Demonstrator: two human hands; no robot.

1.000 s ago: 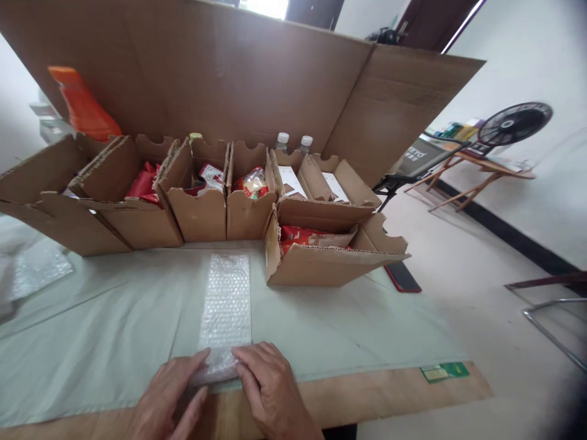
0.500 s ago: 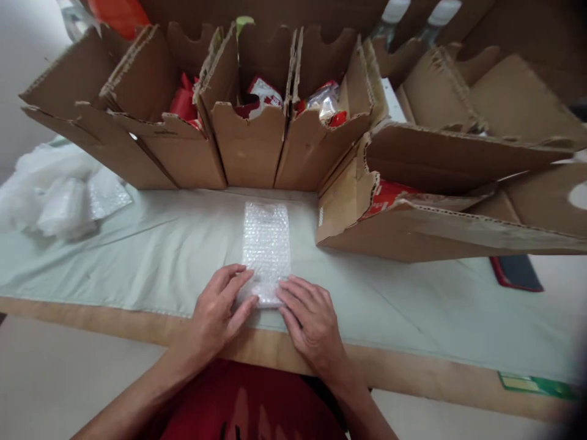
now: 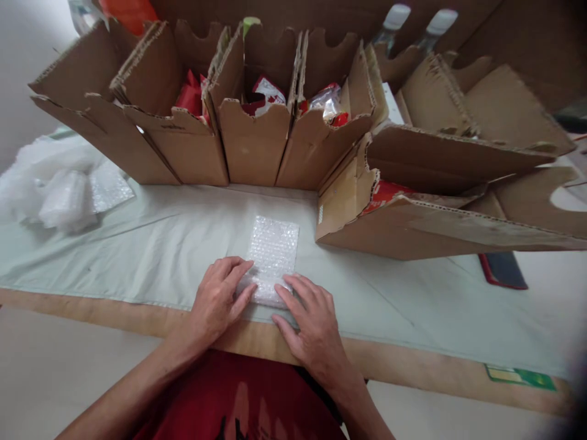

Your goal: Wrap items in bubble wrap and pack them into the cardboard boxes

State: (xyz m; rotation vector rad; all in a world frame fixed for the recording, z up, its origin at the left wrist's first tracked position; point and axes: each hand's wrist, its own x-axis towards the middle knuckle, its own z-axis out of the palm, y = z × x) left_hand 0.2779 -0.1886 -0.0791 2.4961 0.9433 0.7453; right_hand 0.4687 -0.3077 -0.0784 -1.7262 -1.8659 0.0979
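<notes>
A strip of clear bubble wrap (image 3: pixel 274 247) lies on the cloth in front of me, its near end folded into a flat roll. My left hand (image 3: pixel 220 293) holds the roll's left end, thumb on the near side and index finger at the far side. The fingers of my right hand (image 3: pixel 309 315) curl over the right end and press on it, while that thumb sits apart on the near side. Whether anything is wrapped inside the roll, I cannot tell.
Cardboard bins (image 3: pixel 252 143) stand in a row behind, several holding red or shiny packets. A larger cardboard box (image 3: pixel 426 229) stands at the right. Loose bubble wrap (image 3: pixel 68 189) is heaped at the left. A dark red-edged item (image 3: pixel 503 271) lies at the right.
The flat part of the bubble wrap has become shorter and tilts slightly right, with its near end rolled further. My right thumb has moved off the roll.
</notes>
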